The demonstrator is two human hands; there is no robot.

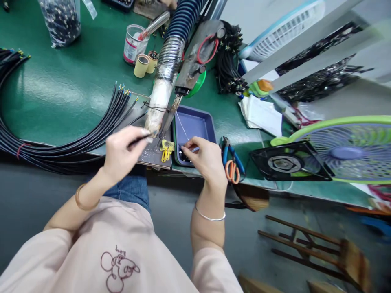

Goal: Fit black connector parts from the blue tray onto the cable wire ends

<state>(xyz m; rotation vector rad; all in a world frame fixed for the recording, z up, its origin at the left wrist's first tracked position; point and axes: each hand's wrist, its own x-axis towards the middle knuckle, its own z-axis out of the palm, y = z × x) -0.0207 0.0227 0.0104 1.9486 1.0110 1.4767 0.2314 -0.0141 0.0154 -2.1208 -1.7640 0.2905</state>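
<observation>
My left hand (125,152) is closed in a pinch on a black cable (138,140), its end close to the metal tip under the foil-wrapped duct (159,91). My right hand (206,156) is pinched over the blue tray (198,116), fingertips near small dark parts at its front left. A thin silvery wire (182,125) runs across the tray to these fingers; whether they also grip a small part is hidden. Between my hands, a yellow clip (166,151) sits on a metal plate (146,156). A grey tool holder (195,55) with a metal rod slants down there.
A bundle of black cables (61,152) curves along the left table edge. Pliers (233,160) with blue and orange handles lie right of the tray. Beyond stand a black square fan (287,160) and a green fan (351,152). A plastic cup (131,47) stands behind.
</observation>
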